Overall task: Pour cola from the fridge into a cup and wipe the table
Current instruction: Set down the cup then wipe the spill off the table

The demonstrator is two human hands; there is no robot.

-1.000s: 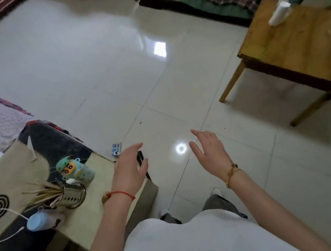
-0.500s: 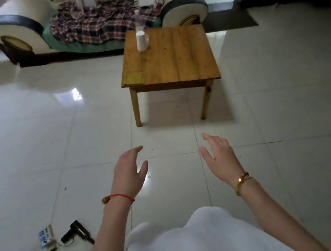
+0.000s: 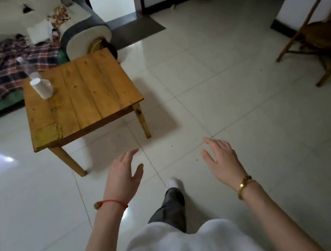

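Table (image 3: 88, 94) ahead-left bears cup (image 3: 42, 88); chair (image 3: 321, 36) right.

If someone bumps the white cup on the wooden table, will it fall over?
Probably. The white cup looks like thin paper, so likely light. It seems to be upside down near the table's far corner, so it may slide or tip.

Cup (image 3: 42, 88) on table (image 3: 92, 89), sofa (image 3: 4, 54) behind.

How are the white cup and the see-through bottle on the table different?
The white cup is solid white and short; the clear bottle is see-through and taller. The cup stands nearer the camera, with the bottle just behind it. Both sit at the same far corner of the wooden table, and neither hand touches them.
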